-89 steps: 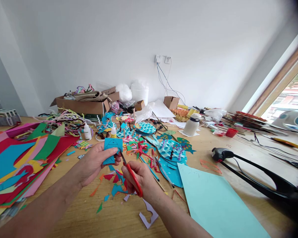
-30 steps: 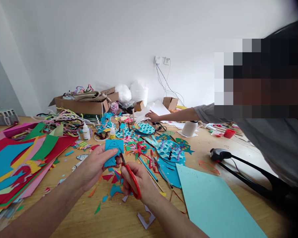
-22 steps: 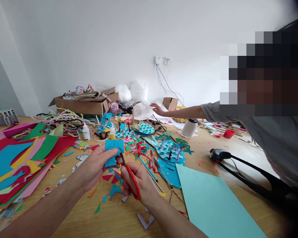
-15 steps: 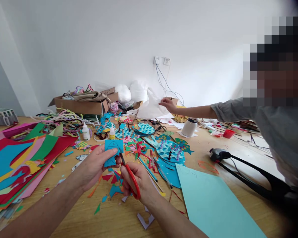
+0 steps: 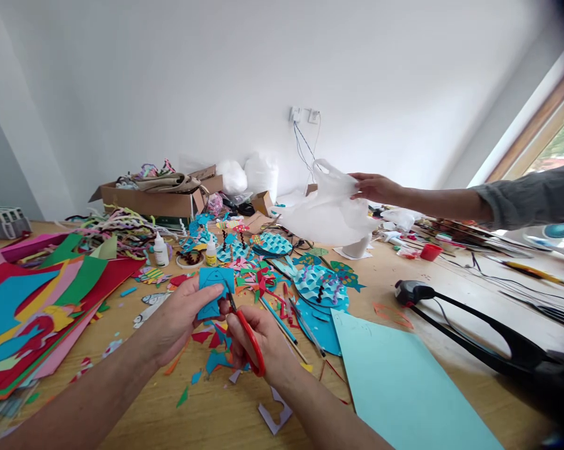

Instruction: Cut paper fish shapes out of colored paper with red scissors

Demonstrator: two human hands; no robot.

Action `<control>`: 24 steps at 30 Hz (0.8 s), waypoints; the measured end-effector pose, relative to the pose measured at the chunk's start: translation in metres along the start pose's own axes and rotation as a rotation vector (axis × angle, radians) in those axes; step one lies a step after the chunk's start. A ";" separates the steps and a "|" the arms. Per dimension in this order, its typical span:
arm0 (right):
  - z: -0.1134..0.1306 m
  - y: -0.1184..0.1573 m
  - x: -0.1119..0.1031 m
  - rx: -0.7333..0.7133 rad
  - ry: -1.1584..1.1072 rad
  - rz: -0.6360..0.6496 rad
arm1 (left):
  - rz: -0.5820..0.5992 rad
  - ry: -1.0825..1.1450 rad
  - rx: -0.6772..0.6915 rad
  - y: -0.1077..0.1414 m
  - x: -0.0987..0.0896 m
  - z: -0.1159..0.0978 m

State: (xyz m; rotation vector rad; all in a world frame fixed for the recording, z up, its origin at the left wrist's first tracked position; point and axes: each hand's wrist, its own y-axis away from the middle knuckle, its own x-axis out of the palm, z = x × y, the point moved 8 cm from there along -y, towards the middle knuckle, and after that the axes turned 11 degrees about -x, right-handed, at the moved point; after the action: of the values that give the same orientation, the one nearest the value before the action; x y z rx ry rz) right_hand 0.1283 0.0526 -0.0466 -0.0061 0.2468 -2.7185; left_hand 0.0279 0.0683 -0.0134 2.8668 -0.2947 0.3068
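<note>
My left hand [image 5: 181,319] pinches a small blue paper piece [image 5: 216,281] that has a fish drawn on it in dark lines. Red-handled scissors [image 5: 251,344] are held in my right hand [image 5: 258,340], their blades at the right edge of the blue paper. Beneath both hands lie scraps of coloured paper [image 5: 216,361] on the wooden table. Just right of my right hand are a blue pencil [image 5: 279,320] and some pens. A light teal sheet [image 5: 404,375] lies further right.
Another person's hand [image 5: 378,187] holds a white plastic bag [image 5: 329,212] over the table's back. Coloured sheets [image 5: 89,281] are stacked left, glue bottles [image 5: 161,250] behind my hands, a cardboard box [image 5: 151,201] at the back, and a black-framed object [image 5: 474,319] at right.
The other person's hand has moved right, lifting and drawing the plastic bag along, and their head and body have left the view. My hands and the scissors have barely moved.
</note>
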 end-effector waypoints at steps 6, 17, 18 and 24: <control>-0.003 0.000 0.001 0.006 0.004 -0.002 | 0.002 0.005 0.018 -0.001 -0.001 0.001; -0.004 0.000 0.000 0.005 -0.003 0.007 | -0.048 -0.061 0.045 0.000 -0.006 -0.008; -0.004 -0.001 0.001 -0.001 -0.021 0.011 | -0.033 -0.055 0.043 0.000 -0.004 -0.008; -0.005 -0.002 0.006 -0.047 -0.171 0.056 | 0.016 -0.009 0.032 0.000 0.002 -0.007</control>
State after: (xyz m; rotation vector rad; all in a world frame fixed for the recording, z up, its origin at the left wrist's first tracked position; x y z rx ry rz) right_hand 0.1217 0.0525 -0.0511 -0.2410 0.2567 -2.6369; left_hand 0.0283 0.0699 -0.0066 2.8995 -0.3177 0.3038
